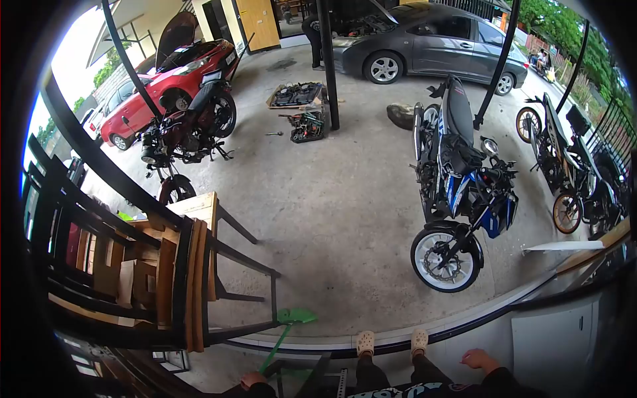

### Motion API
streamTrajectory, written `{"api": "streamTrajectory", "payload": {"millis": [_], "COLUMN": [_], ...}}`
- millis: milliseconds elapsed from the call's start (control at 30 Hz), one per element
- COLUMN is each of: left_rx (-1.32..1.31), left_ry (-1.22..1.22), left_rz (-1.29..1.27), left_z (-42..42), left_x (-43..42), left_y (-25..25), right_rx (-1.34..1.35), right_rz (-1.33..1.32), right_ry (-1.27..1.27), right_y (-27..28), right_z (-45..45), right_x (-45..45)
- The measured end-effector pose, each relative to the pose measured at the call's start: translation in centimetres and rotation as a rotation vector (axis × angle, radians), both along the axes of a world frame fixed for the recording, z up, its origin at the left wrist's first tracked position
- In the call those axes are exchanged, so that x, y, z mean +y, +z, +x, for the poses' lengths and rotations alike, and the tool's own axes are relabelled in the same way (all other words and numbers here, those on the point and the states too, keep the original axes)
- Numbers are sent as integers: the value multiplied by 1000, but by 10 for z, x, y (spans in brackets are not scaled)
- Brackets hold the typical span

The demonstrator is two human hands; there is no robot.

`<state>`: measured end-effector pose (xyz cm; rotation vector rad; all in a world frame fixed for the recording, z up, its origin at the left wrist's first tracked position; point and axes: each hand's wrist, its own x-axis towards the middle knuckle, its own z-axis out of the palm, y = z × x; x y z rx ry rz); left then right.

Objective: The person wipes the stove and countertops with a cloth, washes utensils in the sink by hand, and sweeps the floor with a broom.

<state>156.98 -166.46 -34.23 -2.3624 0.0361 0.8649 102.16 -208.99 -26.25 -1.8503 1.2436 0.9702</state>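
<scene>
My left hand (252,379) is low in the view, left of my legs, beside the green handle of a broom or dustpan (296,316); its fingers are too small to make out. My right hand (474,359) is to the right of my legs with its fingers curled, and what it holds, if anything, is hidden. My feet, in beige clogs (365,343), stand at the edge of a doorway sill.
A blue motorcycle (458,179) stands ahead on the right, a dark one (192,132) on the left. Toolboxes (307,126) lie on the concrete. A wooden table (199,209) and stacked chairs fill the left. A person (312,33) stands by the grey car (431,43).
</scene>
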Motion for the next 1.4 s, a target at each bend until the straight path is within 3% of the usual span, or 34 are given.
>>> {"api": "streamTrajectory", "payload": {"millis": [167, 233, 267, 333, 367, 467, 567, 767, 833, 900, 967, 1033, 1067, 1133, 1167, 1200, 1267, 1300, 1367, 1400], "left_rx": [6, -168, -92, -236, -179, -7, 205, 151, 707, 800, 741, 811, 991, 1133, 928, 942, 1101, 1279, 1216, 1245], "left_ry": [-1, -253, -357, -342, -421, -199, -78, -364, 89, 501, 1175, 1806, 2001, 1810, 1704, 924, 596, 709, 1464, 1410], "left_rz": [-117, -40, -12, -93, -96, 61, -41, -215, -536, -661, -997, -1138, -1173, -1065, -869, -825, -723, -1074, -810, -782], "left_z": [14, 15, 15, 20, 22, 21, 32, 32, 43, 28, -4, -17, -21, -39, -51, -60, -75, -123, -168, -174], "left_x": [8, -5, -8, -25, -33, -56, -20, 0, -19, -84, -155, -189, -199, -214, -220, -216, -217, -245, -303, -318], "left_y": [-47, -41, -39, -46, -51, -47, -97, -138, -150, -118, -42, -36, -27, -1, -4, -40, -86, 22, 56, 43], "right_rx": [-194, -248, -277, -257, -217, -139, -40, 72, -8, -86, -212, -316, -400, -447, -472, -491, -329, -336, -158, -157], "right_rz": [-200, -256, -297, -273, -236, -192, -121, -20, -43, -77, -104, -120, -119, -173, -221, -252, -295, -328, -309, -332], "right_ry": [-213, -238, -173, -204, -201, -193, -143, -118, -160, -194, -228, -381, -505, -544, -572, -596, -652, -689, -893, -947], "right_y": [56, 63, 62, 58, 57, 31, 21, 10, 12, 22, 33, 54, 64, 69, 68, 67, 64, 61, 47, 39], "right_z": [76, 94, 94, 92, 93, 68, 50, 43, 50, 60, 65, 69, 66, 45, 31, 14, -27, -51, -95, -116], "right_x": [-21, -24, -24, -22, -20, -1, 16, 32, 32, 31, 29, 30, 30, 39, 44, 50, 71, 82, 112, 128]}}
